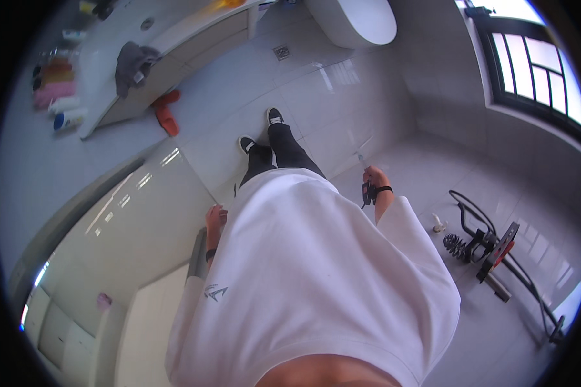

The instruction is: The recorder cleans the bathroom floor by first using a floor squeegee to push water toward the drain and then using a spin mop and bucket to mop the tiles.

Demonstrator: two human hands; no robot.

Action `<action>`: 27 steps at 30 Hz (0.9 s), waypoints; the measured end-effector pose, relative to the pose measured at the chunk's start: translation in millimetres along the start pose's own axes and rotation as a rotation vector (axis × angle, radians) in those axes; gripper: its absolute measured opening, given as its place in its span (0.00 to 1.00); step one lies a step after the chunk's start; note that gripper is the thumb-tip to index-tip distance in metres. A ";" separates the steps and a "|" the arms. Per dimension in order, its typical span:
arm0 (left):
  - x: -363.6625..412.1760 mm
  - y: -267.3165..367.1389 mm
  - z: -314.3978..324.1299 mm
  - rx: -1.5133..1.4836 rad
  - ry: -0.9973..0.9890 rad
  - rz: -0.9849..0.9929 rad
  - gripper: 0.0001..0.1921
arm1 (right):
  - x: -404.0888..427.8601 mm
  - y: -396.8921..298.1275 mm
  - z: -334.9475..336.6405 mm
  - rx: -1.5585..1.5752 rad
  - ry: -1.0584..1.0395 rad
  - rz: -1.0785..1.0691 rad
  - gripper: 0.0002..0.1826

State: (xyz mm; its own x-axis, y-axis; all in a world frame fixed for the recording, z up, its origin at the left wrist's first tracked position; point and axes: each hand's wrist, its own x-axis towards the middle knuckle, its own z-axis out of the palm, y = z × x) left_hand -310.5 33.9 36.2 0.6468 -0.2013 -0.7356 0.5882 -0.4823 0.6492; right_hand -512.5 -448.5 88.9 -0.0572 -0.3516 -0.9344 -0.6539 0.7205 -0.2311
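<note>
My right hand is closed around a slim, pale stick-like thing with a bluish tip, too small to name. A black band circles that wrist, and a small black device sits against it. At the left side of my white shirt is my left hand, its fingers curled and partly hidden by the cloth. It is close to the edge of a large glossy panel; whether it touches or holds anything is not visible. My dark shoes stand on pale tiles.
A black shower set with hose and coil is on the right. A barred window is upper right. Upper left, a counter bears a grey cloth; several bottles stand beyond. Orange slippers, a floor drain and a white ceramic fixture are ahead.
</note>
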 end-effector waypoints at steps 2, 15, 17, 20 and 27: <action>3.4 13.0 5.1 -0.105 0.006 -0.126 0.10 | 4.9 10.9 -8.6 0.088 -0.111 0.017 0.08; -25.1 2.0 13.4 -0.426 0.183 -0.429 0.12 | -44.1 -42.6 78.2 -1.420 0.025 -0.315 0.25; -30.8 2.3 20.7 -0.447 0.200 -0.421 0.13 | -37.1 -71.5 106.0 -1.425 -0.082 -0.444 0.24; -44.7 12.1 38.6 -0.525 0.262 -0.370 0.13 | 6.6 -105.8 149.2 -1.451 -0.256 -0.539 0.26; -76.4 -2.9 89.9 -0.532 0.309 -0.429 0.13 | 62.0 -177.0 274.0 -1.682 -0.339 -0.570 0.25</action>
State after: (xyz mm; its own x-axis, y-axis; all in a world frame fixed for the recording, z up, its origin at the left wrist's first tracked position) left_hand -405.3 -26.0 73.1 0.3687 0.1980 -0.9082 0.9240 0.0288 0.3814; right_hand -193.5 -434.1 -2.5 0.4230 -0.0336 -0.9055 -0.5319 -0.8182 -0.2181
